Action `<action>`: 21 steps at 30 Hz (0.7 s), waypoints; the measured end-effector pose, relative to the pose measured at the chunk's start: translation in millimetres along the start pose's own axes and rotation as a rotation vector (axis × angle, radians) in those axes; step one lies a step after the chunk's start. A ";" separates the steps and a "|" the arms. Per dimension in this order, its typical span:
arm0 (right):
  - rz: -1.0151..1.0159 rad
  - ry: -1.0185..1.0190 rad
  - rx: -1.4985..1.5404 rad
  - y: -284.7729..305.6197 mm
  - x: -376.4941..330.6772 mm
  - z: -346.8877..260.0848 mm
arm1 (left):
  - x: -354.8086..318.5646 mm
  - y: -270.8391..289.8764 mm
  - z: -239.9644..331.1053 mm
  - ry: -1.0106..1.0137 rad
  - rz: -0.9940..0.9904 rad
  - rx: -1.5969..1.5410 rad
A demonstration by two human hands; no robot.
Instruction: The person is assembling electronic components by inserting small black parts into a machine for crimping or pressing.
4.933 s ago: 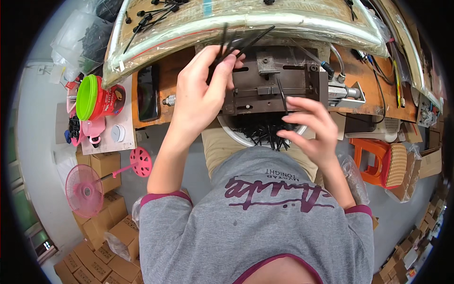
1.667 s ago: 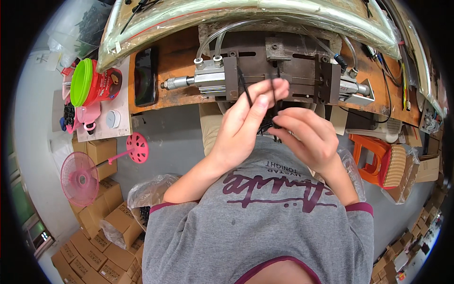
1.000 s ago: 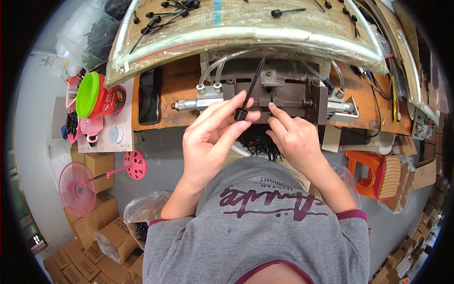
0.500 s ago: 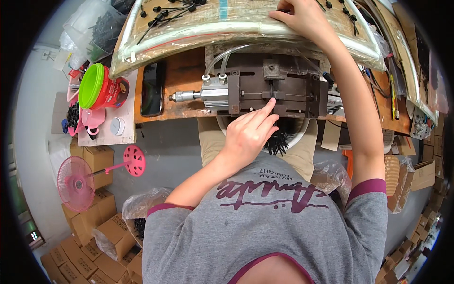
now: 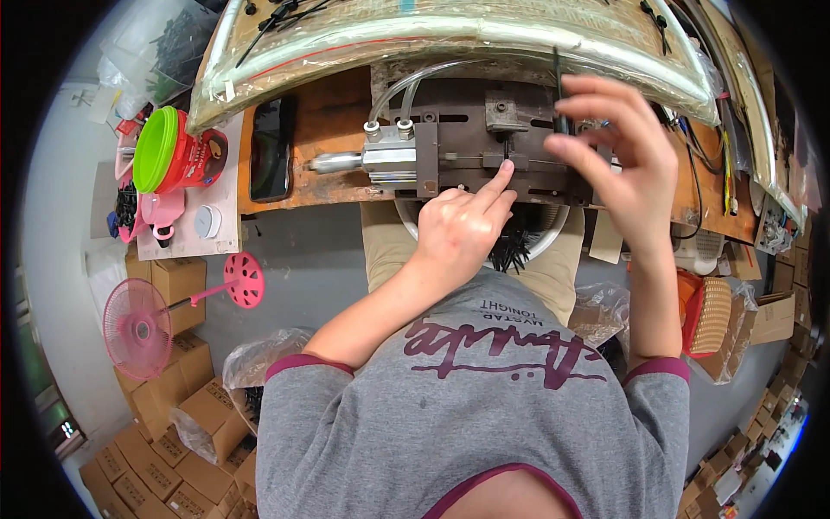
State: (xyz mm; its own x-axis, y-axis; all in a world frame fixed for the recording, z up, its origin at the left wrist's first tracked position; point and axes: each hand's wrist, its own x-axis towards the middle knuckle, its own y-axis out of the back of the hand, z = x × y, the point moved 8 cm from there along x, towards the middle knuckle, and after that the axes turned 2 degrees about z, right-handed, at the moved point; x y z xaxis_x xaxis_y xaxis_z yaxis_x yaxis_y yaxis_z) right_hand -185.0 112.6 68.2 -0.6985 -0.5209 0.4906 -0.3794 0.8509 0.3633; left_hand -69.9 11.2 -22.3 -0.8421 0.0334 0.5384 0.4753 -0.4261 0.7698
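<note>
Right hand [image 5: 627, 143]: raised over the right part of the jig [image 5: 467, 138], clear of its surface. Grip pinches a black rod [image 5: 561, 121] between thumb and fingers; thin end points away from the body, thicker end sits by the thumb.

Left hand [image 5: 462, 227]: at the jig's front edge, index finger stretched forward, its tip on the small block [image 5: 492, 162] at mid-jig. Other fingers curl inward; thumb hidden, so cannot tell whether this grip is pressed together. A thin dark piece [image 5: 507, 141] lies in line with the fingertip, between the block and the metal bracket [image 5: 503, 111] behind it.

Jig is fixed on the wooden table [image 5: 328, 121]. Silver cylinder [image 5: 389, 162] at its left end, two clear tubes [image 5: 385, 102] rising from the fittings. Dark phone [image 5: 272, 149] farther left, flat on the table.

Below the jig: white-rimmed bowl [image 5: 553, 238] between the thighs, loose black rods [image 5: 512, 248] bunched in it, near the left hand.

Above: plastic-wrapped board [image 5: 450, 39] with headed rods [image 5: 281, 17] lying on it.

Left side: red tub [image 5: 192, 160] with green rim, tilted in view; pink fan [image 5: 140, 329] lower down, cartons [image 5: 181, 285] behind it.
</note>
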 end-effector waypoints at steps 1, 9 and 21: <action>-0.003 0.004 -0.043 -1.4 -9.5 -0.4 | 1.1 0.5 0.5 0.002 -0.008 0.001; -0.098 0.177 -0.417 -22.4 -69.1 4.0 | -1.4 -1.3 3.4 -0.064 -0.037 0.029; -0.210 0.292 -0.689 -68.7 -85.6 15.7 | 33.0 95.5 -34.3 -0.109 0.196 -0.102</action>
State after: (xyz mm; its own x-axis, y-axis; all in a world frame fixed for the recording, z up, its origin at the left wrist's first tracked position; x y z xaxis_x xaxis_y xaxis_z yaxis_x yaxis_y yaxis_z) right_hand -108.7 99.8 -11.2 -0.4294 -0.7449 0.5106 0.0429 0.5479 0.8354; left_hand -61.1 -59.4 57.3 -0.7011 0.0363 0.7122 0.5938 -0.5233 0.6112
